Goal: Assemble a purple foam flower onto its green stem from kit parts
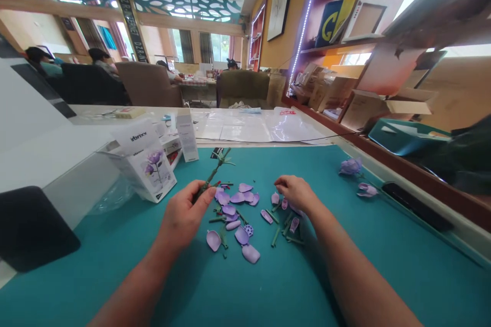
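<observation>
Right now, your left hand (184, 212) is clenched around a green stem (211, 176), which tilts away from you just left of the purple petals (233, 213) scattered on the teal mat (126, 276). Your right hand (293, 192) rests fingers-down just right of the petals; it looks empty, though the fingers may hide a small piece. You're at the stage of handling loose parts, so your next move calls for taking one from the petals. A printed box (143, 161) stands left of them.

Flower stem (213, 173) in left hand (183, 213)
</observation>
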Tool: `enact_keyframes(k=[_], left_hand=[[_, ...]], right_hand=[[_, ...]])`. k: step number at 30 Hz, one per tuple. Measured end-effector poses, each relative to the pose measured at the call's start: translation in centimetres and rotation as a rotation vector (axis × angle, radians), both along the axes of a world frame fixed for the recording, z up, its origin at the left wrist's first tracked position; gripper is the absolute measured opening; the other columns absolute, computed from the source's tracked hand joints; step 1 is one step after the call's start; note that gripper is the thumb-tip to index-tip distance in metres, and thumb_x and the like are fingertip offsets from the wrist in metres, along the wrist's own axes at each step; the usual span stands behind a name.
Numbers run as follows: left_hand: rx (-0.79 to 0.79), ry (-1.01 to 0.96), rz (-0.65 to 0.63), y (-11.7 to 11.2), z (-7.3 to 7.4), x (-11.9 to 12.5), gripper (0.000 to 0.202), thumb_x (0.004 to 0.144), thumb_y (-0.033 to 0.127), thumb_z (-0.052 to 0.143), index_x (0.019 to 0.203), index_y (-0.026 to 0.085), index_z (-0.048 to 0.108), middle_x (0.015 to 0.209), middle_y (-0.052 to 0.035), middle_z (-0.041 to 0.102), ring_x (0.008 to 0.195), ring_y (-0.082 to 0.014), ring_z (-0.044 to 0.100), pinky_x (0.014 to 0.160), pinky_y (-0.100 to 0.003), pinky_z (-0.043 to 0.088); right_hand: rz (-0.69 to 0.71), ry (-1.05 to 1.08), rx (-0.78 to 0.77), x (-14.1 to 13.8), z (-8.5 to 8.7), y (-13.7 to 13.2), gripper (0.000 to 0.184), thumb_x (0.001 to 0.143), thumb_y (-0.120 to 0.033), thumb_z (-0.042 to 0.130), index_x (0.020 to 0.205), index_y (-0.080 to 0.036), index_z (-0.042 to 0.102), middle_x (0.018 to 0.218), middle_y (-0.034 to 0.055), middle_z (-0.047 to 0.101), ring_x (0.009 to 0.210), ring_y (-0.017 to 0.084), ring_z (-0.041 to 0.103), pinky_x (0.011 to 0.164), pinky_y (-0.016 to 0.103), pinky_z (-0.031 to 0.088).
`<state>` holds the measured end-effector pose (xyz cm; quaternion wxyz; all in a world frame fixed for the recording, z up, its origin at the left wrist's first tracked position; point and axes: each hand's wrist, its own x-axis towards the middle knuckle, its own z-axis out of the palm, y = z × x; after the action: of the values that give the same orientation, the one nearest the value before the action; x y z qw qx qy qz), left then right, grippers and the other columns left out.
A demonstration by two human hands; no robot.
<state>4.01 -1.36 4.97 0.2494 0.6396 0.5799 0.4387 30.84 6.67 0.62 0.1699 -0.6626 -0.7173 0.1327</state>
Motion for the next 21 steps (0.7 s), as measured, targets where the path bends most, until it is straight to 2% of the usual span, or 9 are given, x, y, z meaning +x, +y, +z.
enact_keyframes(k=[6,11,13,16,21], left_hand=[[-0.005,0.009,0.008,-0.2,0.2,0.1,0.033,0.079,0.051,0.050,0.073,0.020,0.060,0.058,0.0049,0.045,0.052,-0.0123,0.038,0.049,-0.024,0.033],[-0.006,0.013,0.015,-0.1,0.1,0.0,0.034,0.079,0.052,0.050,0.075,0.020,0.060,0.058,0.0044,0.046,0.052,-0.0124,0.039,0.048,-0.024,0.032],[-0.005,0.010,0.007,-0.1,0.1,0.0,0.034,0.079,0.052,0.050,0.075,0.020,0.060,0.058,0.0044,0.045,0.052,-0.0122,0.039,0.047,-0.023,0.032],[-0.007,0.013,0.002,-0.1,0.1,0.0,0.034,0.079,0.052,0.050,0.074,0.020,0.059,0.055,0.0046,0.043,0.051,-0.0123,0.038,0.046,-0.023,0.030],[0.008,0.018,-0.002,-0.1,0.0,0.0,0.034,0.079,0.052,0.050,0.073,0.019,0.059,0.056,0.0043,0.045,0.052,-0.0122,0.039,0.047,-0.023,0.032]], right_hand=[[-0.018,-0.082,-0.053,-0.6,-1.8,-0.4,0.028,0.083,-0.016,0.048,0.098,-0.017,0.071,0.095,0.0123,0.073,0.089,0.025,0.065,0.069,0.030,0.043],[0.021,-0.021,-0.024,-0.8,-1.8,-0.1,0.033,0.090,-0.017,0.041,0.112,-0.021,0.065,0.099,0.0042,0.073,0.089,0.015,0.065,0.074,0.022,0.044],[-0.002,-0.014,-0.010,-0.4,-1.8,0.1,0.035,0.090,-0.016,0.039,0.114,-0.020,0.064,0.097,0.0041,0.073,0.088,0.015,0.065,0.075,0.023,0.044],[-0.009,-0.027,-0.015,-0.1,-2.1,0.3,0.029,0.086,-0.015,0.046,0.106,-0.019,0.068,0.100,0.0058,0.072,0.091,0.017,0.065,0.075,0.024,0.044],[0.069,-0.043,-0.034,-0.9,-3.1,0.5,0.025,0.081,-0.023,0.059,0.103,-0.022,0.070,0.095,0.0026,0.072,0.086,0.016,0.064,0.070,0.023,0.043]])
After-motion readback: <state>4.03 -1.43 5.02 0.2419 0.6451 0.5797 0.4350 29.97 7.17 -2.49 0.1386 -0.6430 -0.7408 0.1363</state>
